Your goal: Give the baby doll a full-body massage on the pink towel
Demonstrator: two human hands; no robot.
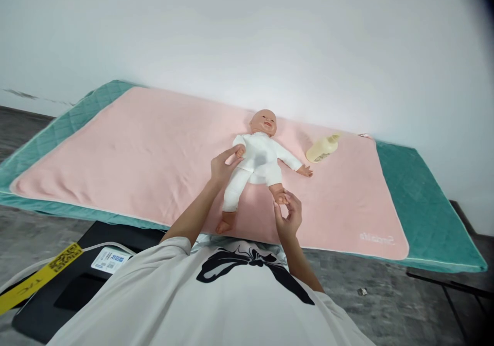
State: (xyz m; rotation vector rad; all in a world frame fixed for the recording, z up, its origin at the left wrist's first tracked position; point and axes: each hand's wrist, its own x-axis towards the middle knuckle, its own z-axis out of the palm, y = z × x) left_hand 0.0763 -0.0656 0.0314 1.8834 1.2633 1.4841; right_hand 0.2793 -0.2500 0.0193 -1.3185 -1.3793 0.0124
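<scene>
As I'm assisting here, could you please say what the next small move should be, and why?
I would perhaps lift the foot of the doll slightly, as the right hand grips it while the left hand holds the doll's hand.

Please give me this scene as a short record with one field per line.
Doll: on its back, in white, head away from the person
Left hand: holds the doll's hand
Right hand: holds the doll's foot
Bottle: on the pink cloth, right of the doll
Support: green mat under the cloth
</scene>
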